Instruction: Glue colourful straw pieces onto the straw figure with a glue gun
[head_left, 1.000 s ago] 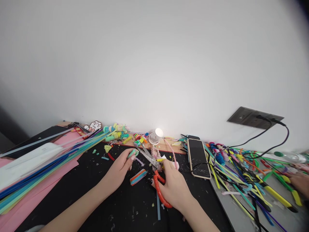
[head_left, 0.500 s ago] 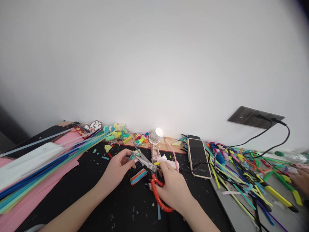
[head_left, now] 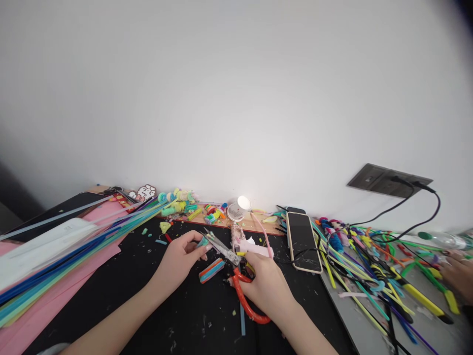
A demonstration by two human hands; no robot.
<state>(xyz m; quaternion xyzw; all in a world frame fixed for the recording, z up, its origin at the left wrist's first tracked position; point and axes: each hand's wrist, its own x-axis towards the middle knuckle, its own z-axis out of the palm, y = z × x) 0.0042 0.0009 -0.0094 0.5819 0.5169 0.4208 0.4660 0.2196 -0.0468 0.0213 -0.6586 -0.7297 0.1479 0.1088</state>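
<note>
My right hand [head_left: 264, 281] is closed round the red handles of a pair of scissors [head_left: 232, 257], whose blades point up and left toward my other hand. Between thumb and fingers, my left hand [head_left: 183, 254] pinches a small teal fuzzy piece [head_left: 203, 241], partly hidden by the fingers. The blade tips lie right at that piece. Just below the blades, a striped orange, white and blue bundle of pipe cleaner pieces [head_left: 212, 270] rests on the black table [head_left: 192, 315]. A short blue strip [head_left: 242, 320] lies nearer to me, beside the scissor handles.
Long pipe cleaners [head_left: 74, 261] and pink paper [head_left: 74, 296] spread at left. A phone [head_left: 303, 241] lies right of my hands; a white paper cup [head_left: 238, 208] tilts by the wall. Farther right are yellow-black pliers [head_left: 417, 293], cables [head_left: 438, 212], a bottle [head_left: 441, 240] and another person's hand [head_left: 458, 268].
The scissor blades have drawn closer together at the teal piece, and the red handle has shifted slightly right. My left hand stays nearly in place.
</note>
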